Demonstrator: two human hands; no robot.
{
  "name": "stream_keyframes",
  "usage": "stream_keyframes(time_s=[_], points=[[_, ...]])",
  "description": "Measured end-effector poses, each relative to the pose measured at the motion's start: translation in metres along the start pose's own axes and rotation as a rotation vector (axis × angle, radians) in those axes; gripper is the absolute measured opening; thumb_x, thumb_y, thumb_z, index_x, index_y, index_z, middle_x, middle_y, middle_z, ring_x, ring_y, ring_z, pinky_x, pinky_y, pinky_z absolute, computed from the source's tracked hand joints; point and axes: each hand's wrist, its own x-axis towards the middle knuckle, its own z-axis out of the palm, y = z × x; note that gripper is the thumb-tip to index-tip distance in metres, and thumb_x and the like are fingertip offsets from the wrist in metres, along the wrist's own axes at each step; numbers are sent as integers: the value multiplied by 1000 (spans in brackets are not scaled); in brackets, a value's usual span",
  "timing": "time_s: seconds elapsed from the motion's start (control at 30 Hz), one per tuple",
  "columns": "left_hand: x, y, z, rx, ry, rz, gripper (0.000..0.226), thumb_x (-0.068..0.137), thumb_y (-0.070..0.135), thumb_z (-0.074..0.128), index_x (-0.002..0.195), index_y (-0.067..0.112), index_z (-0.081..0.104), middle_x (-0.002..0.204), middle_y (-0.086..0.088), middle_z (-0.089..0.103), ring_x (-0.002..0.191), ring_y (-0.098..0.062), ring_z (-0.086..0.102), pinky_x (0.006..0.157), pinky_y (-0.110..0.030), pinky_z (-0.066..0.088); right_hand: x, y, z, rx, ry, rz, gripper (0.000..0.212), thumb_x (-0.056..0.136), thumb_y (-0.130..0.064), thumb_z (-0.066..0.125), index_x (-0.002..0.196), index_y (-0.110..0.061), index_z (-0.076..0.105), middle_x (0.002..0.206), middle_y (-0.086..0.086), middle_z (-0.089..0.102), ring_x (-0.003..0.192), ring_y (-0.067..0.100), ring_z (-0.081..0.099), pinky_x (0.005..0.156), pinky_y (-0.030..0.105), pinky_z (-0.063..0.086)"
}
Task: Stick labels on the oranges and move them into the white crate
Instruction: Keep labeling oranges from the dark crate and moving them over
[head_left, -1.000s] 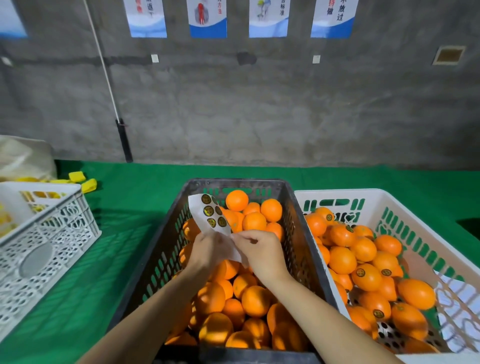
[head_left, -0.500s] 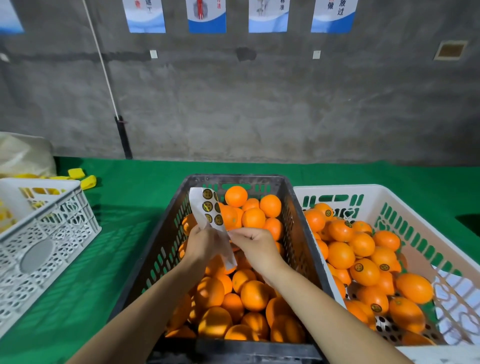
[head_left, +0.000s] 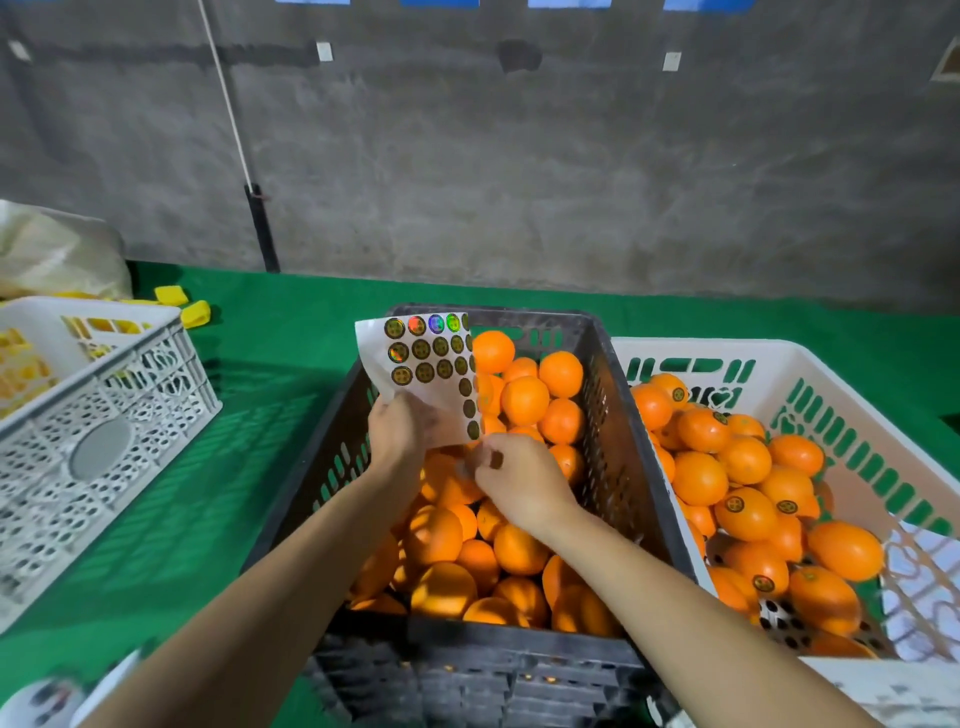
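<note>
Left hand: our left hand holds the label sheet by its bottom edge, with the fingers curled on the paper.
Right hand: our right hand is just beside the left one, at the low corner of the sheet. Its thumb and fingers are pinched together on one small dark round label.
Label sheet: it stands up over the far left corner of the black crate. We see rows of round stickers on it, and a few of them shine red, blue and green.
Oranges with no labels: we see a big pile of oranges in the black crate, right under our hands.
Oranges with labels: the labelled oranges lie in the white crate, which touches the right side of the black one.
Other crate: another white crate sits well apart on the left.
Table: a green cloth is under all the crates.
Back: a grey wall.
</note>
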Motion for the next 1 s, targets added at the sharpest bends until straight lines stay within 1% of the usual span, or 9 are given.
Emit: stream_keyframes(time_s=[0.1,0.2,0.3,0.37,0.43,0.53,0.63,0.8,1.0], points=[[0,1,-7,103,-88,111,18,101,20,50,111,17,64,104,-10,73,96,-29,71,90,-50,58,-6,-8,11,-270,-218,-95,31,94,-36,64,70,-17,57,74,3,59,74,25,56,57,38,40],[1,7,-14,341,-230,217,21,104,24,50,97,15,68,103,-17,73,95,-34,71,88,-52,58,-1,-24,16,-308,-341,-157,33,96,-37,62,85,-6,64,92,16,66,86,33,59,67,44,49],[7,12,-25,373,-176,268,19,98,28,62,97,11,72,94,-8,75,79,-16,73,60,-21,58,8,-40,31,-336,-279,-227,28,96,-38,63,89,-11,67,97,15,69,91,33,61,68,35,46],[13,12,-30,359,-135,277,14,95,29,67,90,17,72,89,-4,74,69,-7,71,52,-13,51,11,-44,49,-329,-171,-256,18,96,-29,61,100,-13,71,104,12,70,99,32,62,80,36,51],[16,13,-30,389,-139,294,14,93,31,70,81,23,69,85,0,73,65,-5,70,50,-12,50,11,-42,59,-401,-135,-274,19,98,-23,57,109,-15,70,109,12,69,105,33,62,86,38,52],[15,15,-30,383,-150,296,16,93,32,70,79,24,69,85,1,72,75,-12,70,57,-18,53,9,-29,53,-473,-194,-281,33,102,-38,51,117,-15,69,118,14,66,110,34,59,90,39,51],[16,12,-29,345,-165,257,16,93,31,70,80,21,70,86,-1,73,80,-16,71,65,-25,56,9,-19,45,-463,-235,-224,39,102,-43,51,115,-10,68,118,14,66,107,32,61,87,40,51],[16,7,-26,369,-187,218,16,92,32,70,79,24,68,83,5,70,77,-9,69,55,-15,52,8,-31,58,-454,-286,-184,40,100,-45,49,114,-15,69,115,12,67,108,31,61,86,35,51],[15,4,-24,356,-223,224,16,94,33,69,81,25,65,83,5,67,74,-6,64,48,-9,46,3,-34,64,-467,-480,-294,32,102,-37,48,128,-25,62,135,2,57,122,25,51,95,35,44]])
